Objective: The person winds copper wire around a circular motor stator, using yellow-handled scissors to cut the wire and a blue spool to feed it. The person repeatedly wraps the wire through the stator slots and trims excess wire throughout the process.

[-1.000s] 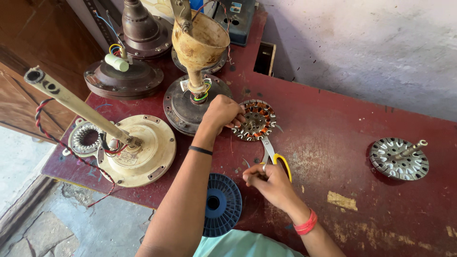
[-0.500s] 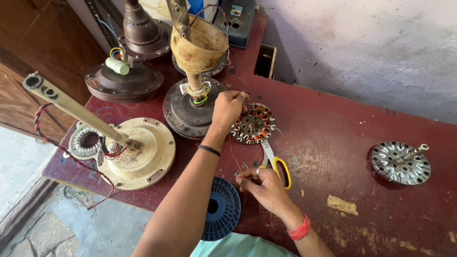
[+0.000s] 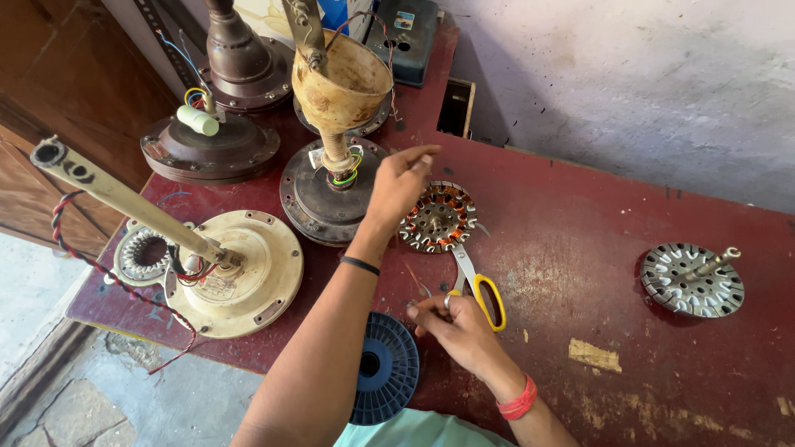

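- Two hands are over a dark red desk (image 3: 580, 248) with worn paint.
- The left hand (image 3: 399, 186) is lifted up with its fingers loose and a bit apart. It holds nothing. It hangs just above the left edge of a round motor part with orange wire coils (image 3: 439, 218).
- That coil part lies flat on the desk, near the middle.
- The right hand (image 3: 455, 324) is low, close to the person's body. Its fingers are pinched close together. It may hold something thin, but I cannot tell what.
- Scissors with yellow handles (image 3: 479, 290) lie on the desk just beside the right hand. Their blades point up at the coil part.
- A blue round spool (image 3: 383, 368) sits at the near edge of the desk, partly under the left arm.
- A cream fan motor with a long rod (image 3: 240, 273) lies on the left.
- A dark fan motor with a rusty cup on top (image 3: 327, 194) stands just left of the left hand.
- A silver round part with slots (image 3: 691, 280) sits far off on the right.
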